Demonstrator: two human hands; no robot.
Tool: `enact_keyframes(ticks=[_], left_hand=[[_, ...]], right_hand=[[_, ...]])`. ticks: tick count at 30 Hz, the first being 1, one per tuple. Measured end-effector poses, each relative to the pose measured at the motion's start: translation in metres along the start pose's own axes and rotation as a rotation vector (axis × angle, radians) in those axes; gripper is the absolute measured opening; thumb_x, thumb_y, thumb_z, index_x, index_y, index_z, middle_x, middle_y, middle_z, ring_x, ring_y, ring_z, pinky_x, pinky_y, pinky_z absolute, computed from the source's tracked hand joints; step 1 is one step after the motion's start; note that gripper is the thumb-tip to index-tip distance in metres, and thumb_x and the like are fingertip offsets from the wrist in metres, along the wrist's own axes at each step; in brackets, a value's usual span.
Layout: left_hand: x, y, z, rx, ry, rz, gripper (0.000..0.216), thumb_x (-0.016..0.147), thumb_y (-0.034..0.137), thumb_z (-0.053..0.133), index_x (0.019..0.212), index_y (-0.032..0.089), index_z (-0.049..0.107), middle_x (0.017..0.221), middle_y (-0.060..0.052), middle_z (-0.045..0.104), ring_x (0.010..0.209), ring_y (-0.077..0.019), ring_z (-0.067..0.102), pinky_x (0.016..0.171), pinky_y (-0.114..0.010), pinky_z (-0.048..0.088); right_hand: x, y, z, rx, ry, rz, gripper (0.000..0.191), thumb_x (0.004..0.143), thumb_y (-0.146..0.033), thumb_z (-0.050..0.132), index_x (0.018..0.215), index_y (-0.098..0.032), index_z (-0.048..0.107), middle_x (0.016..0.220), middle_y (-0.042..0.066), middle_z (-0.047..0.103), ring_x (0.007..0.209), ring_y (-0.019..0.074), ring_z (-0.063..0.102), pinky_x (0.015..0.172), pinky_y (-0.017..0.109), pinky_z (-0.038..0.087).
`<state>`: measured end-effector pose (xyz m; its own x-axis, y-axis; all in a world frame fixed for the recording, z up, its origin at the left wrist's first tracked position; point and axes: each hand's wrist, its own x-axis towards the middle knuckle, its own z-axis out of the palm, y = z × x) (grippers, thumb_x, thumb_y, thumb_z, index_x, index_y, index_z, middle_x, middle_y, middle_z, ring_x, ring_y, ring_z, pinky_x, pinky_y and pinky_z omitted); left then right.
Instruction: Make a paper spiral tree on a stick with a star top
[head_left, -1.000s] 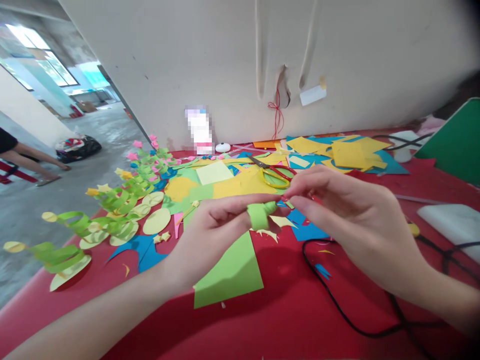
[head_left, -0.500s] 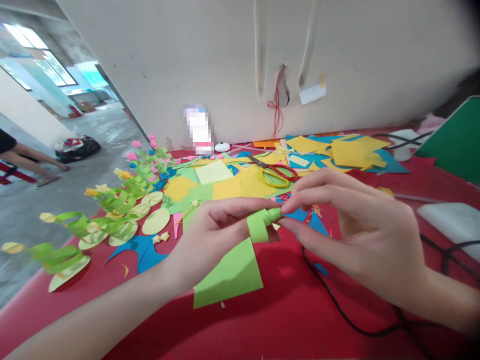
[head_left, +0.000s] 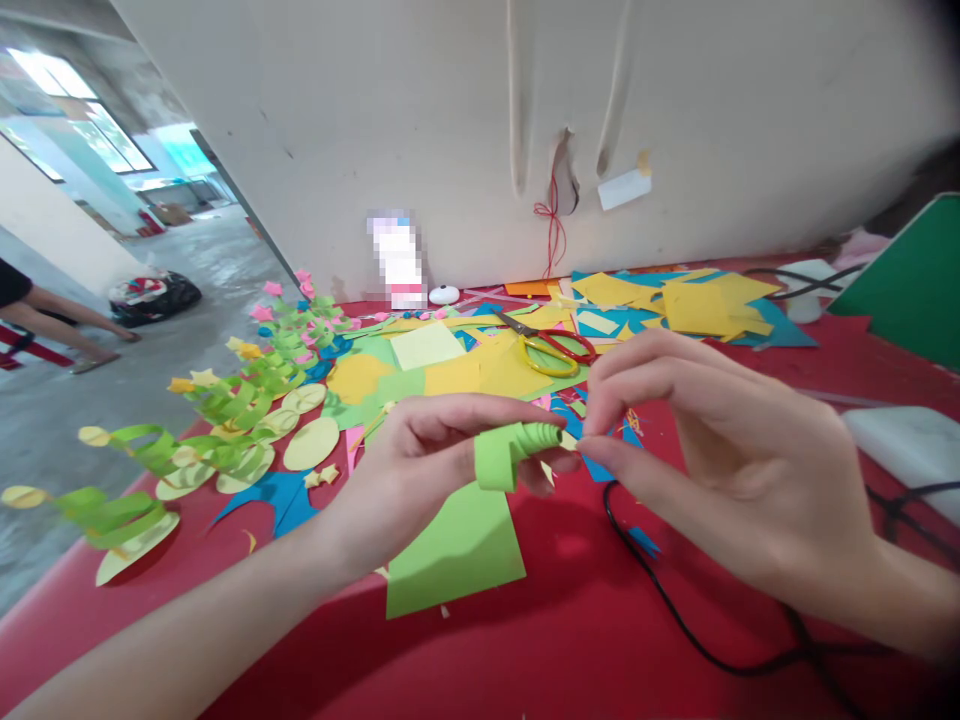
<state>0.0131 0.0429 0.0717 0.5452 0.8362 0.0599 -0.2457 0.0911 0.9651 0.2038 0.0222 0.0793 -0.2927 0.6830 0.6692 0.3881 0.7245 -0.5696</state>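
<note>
My left hand (head_left: 420,465) holds a light green paper strip (head_left: 517,450) wound into a narrow spiral roll, with a wider loop at its left end over the thumb. The roll's narrow, layered end points right. My right hand (head_left: 720,480) is just right of that end, apart from it; its thumb tip and index fingertip are close together with nothing visible between them. Below the left hand lies a light green paper sheet (head_left: 457,560). Scissors (head_left: 544,345) with yellow and red handles rest behind the hands among paper pieces.
Finished paper pieces with green spirals (head_left: 232,390) stand in rows at the left edge. Yellow and blue paper scraps (head_left: 697,305) lie at the back right. A black cable (head_left: 660,590) crosses the red tabletop (head_left: 555,640). Beyond the table, a person's legs (head_left: 67,335) show.
My right fingers have come off the roll's end and moved slightly right. The roll has shifted a little left in my left hand, showing its open spiral end.
</note>
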Motion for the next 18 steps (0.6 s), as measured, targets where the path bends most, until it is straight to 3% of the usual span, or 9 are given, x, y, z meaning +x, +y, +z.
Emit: enact_keyframes(ticks=[9,12,18], left_hand=[[-0.0010,-0.0027,0.0015,0.002,0.010,-0.027,0.016,0.077,0.017,0.062,0.085,0.026,0.072,0.079,0.000,0.074,0.069,-0.0140,0.068,0.067,-0.023,0.055],[-0.0012,-0.0024,0.0015,0.023,0.007,-0.050,0.018,0.079,0.015,0.059,0.085,0.025,0.072,0.079,0.002,0.074,0.067,-0.0117,0.067,0.067,-0.021,0.054],[-0.0006,-0.0035,0.0009,0.066,0.012,-0.083,0.025,0.079,0.010,0.053,0.087,0.023,0.072,0.074,0.000,0.073,0.067,-0.0149,0.066,0.068,-0.027,0.053]], right_hand=[[0.0039,-0.0048,-0.0015,-0.291,0.083,-0.143,0.010,0.077,-0.013,0.057,0.079,-0.023,0.060,0.079,0.002,0.062,0.072,0.0130,0.059,0.066,0.026,0.047],[0.0044,-0.0064,-0.0031,-0.322,0.079,-0.179,0.010,0.077,-0.013,0.057,0.077,-0.022,0.061,0.078,0.003,0.063,0.070,0.0133,0.059,0.065,0.027,0.047],[0.0076,-0.0059,-0.0043,-0.397,0.038,-0.259,0.010,0.074,-0.012,0.059,0.070,-0.021,0.060,0.072,0.002,0.063,0.067,0.0142,0.057,0.059,0.029,0.045]])
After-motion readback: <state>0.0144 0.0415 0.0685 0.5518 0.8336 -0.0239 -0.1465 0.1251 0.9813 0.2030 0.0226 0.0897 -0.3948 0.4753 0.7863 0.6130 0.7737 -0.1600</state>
